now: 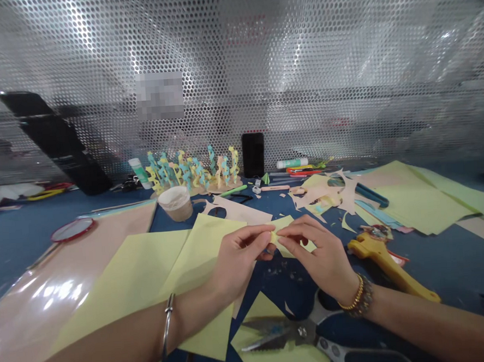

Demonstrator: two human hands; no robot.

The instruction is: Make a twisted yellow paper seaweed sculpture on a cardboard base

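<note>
Between my two hands is a small yellow paper piece (pixel 274 237), mostly covered by fingertips. My left hand (pixel 240 257) pinches it with thumb and forefinger. From the other side, the thumb and fingers of my right hand (pixel 322 252) close on its edge. Yellow paper (pixel 287 222) lies on the table just behind the fingers, and more yellow sheets (pixel 205 243) spread under my left forearm. Large scissors (pixel 302 330) lie partly spread in front of my hands, across another yellow sheet (pixel 254 311).
A yellow-handled tool (pixel 390 265) lies right of my right wrist. Behind my hands stand a paper cup (pixel 175 203), curled yellow and blue paper pieces (pixel 198 170) and a phone (pixel 253 154). Paper scraps (pixel 328 192) and a glue stick (pixel 292 163) are at back right; a perforated metal panel (pixel 299 46) rises behind.
</note>
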